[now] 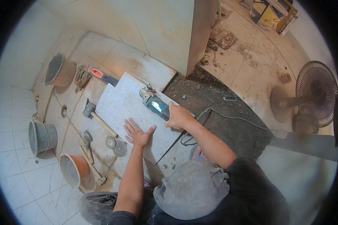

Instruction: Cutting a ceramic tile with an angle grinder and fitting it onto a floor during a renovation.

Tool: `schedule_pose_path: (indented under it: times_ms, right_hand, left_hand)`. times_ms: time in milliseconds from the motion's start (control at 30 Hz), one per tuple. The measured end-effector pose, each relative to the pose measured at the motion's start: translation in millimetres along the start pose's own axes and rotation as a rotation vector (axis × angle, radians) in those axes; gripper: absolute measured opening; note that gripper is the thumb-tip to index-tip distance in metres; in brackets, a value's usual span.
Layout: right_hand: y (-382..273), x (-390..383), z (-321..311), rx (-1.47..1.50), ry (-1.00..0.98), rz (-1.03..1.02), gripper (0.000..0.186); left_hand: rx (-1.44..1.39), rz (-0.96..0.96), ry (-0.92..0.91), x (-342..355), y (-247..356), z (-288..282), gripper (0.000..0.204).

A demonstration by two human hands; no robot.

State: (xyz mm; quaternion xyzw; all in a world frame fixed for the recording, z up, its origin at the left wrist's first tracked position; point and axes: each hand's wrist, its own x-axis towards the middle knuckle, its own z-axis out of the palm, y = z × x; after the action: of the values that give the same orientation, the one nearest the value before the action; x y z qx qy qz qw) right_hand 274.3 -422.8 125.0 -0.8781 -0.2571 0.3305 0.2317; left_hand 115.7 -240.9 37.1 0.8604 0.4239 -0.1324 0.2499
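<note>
A large pale grey tile (120, 107) lies on the floor in front of me. My left hand (139, 135) rests flat on its near part with the fingers spread, holding nothing. My right hand (179, 115) is wrapped round the rear body of a teal angle grinder (156, 106). The grinder lies along the tile, its metal head toward the far side. I cannot make out its disc. Just left of the tile are a mallet (99, 120) with a wooden handle and two round discs, one pale (110, 142) and one grey (120, 149).
Buckets (60, 73) (45, 137) (77, 168) stand at left, near a hammer (92, 167). A level (101, 75) reaches the tile's far edge. At right, a cable (236, 117) crosses dug-out soil (229, 131) near a standing fan (315, 90). A wall corner (187, 56) stands beyond.
</note>
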Motion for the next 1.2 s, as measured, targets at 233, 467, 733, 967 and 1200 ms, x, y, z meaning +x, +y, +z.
schedule_pose_path:
  times_ms: [233, 467, 733, 967, 1200]
  right_hand:
    - [7, -4, 6, 0.008, 0.007, 0.013, 0.078]
    - [10, -11, 6, -0.001, 0.004, 0.027, 0.077]
    - [17, -17, 8, 0.021, 0.008, 0.030, 0.072]
    - [21, -23, 9, 0.011, 0.008, 0.034, 0.071]
    - [31, -26, 15, 0.001, 0.022, 0.023, 0.072]
  left_hand:
    - [-0.031, 0.005, 0.005, 0, 0, -1, 0.148]
    - [-0.023, -0.006, -0.009, 0, 0, -1, 0.148]
    - [-0.021, 0.000, -0.012, 0, 1, -1, 0.147]
    - [-0.013, -0.005, -0.012, 1, 0, -1, 0.147]
    - [-0.008, -0.002, -0.011, 1, 2, 0, 0.148]
